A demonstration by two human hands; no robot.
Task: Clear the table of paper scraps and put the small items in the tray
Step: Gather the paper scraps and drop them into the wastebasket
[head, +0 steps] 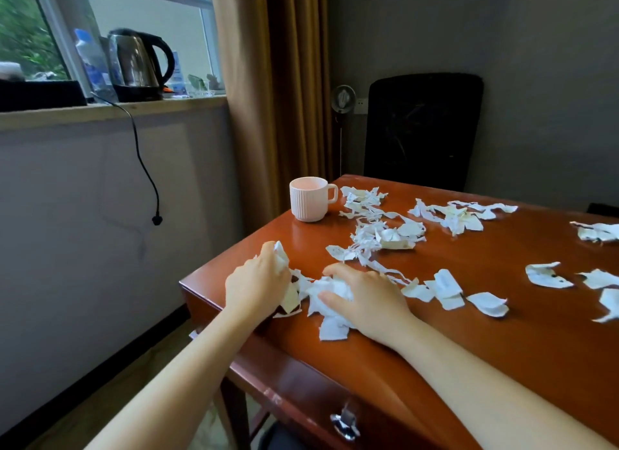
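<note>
Left grip [258, 282] clutches scraps [280, 253]; right grip [365, 295] closes on a wad [335, 288]. One upright mug [308, 199], handle right, stands on the bench [469, 315].

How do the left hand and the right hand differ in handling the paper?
The left hand sits at the table edge, fisted round a tight wad of paper; the right hand lies further in, palm down, fingers and thumb curled round a loose pile of scraps. The left hand's paper sticks up above its knuckles; the right hand's pile rests on the wood. Both are bare and gather white paper.
</note>
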